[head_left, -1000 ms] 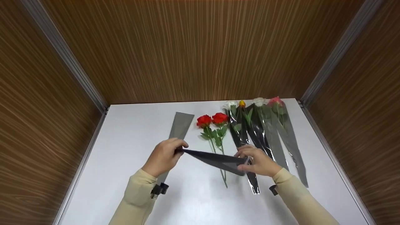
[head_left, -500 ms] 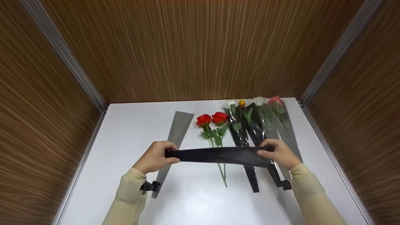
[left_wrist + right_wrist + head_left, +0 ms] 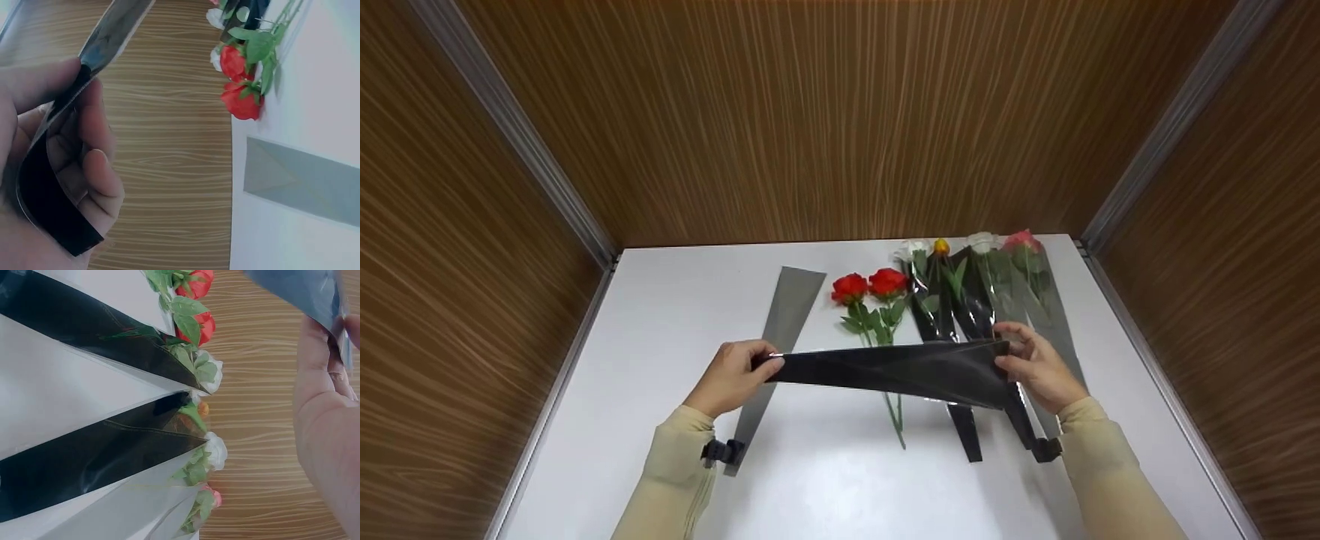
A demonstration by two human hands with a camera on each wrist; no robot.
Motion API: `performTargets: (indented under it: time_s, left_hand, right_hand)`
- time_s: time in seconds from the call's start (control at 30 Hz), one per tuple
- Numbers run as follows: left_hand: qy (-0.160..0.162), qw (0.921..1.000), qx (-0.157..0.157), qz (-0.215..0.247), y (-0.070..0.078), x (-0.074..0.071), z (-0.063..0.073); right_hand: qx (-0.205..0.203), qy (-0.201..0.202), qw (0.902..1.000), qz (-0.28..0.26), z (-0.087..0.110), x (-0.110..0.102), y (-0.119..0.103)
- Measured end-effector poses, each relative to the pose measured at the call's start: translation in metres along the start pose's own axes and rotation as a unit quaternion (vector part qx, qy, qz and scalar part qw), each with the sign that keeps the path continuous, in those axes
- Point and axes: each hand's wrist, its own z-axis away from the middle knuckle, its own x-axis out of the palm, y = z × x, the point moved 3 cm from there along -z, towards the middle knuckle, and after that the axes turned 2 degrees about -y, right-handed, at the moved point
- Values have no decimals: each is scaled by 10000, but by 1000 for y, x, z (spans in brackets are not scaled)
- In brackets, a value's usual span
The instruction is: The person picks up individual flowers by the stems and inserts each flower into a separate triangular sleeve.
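Note:
A black plastic flower sleeve (image 3: 885, 369) stretches sideways between my two hands above the table. My left hand (image 3: 735, 375) pinches its narrow end between thumb and fingers; in the left wrist view the sleeve's tail (image 3: 48, 197) curves down across the palm. At the wide end, my right hand (image 3: 1039, 367) holds the corner of the opening, thumb on one side and fingers on the other (image 3: 332, 365). Behind the sleeve lie two red roses (image 3: 887, 283) with green stems, their middles hidden by it.
A flat grey sleeve (image 3: 795, 304) lies at left, partly under my left hand. On the right are several wrapped flowers: white ones (image 3: 982, 243), a yellow-orange one (image 3: 941, 247) and a pink one (image 3: 1022, 241). Wood-grain panels (image 3: 840, 120) enclose the white table (image 3: 682, 289).
Both hands have moved apart, drawing the black sleeve out straight and level. Over the last half second, its wide end has spread and the right fingers have shifted to its upper corner.

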Motion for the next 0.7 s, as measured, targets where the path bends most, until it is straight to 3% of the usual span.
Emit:
performTargets:
  time_s: [0.17, 0.37, 0.7]
  left_hand:
    - [199, 9994, -16, -288, -4, 2, 1]
    - [301, 9976, 242, -578, -7, 5, 2]
    - [266, 9974, 453, -493, -10, 6, 3]
  right_hand:
    - [-45, 28, 10000, 16, 0, 1, 1]
    - [-2, 433, 9989, 172, -1, -1, 1]
    - [-49, 908, 9936, 664, -2, 1, -4]
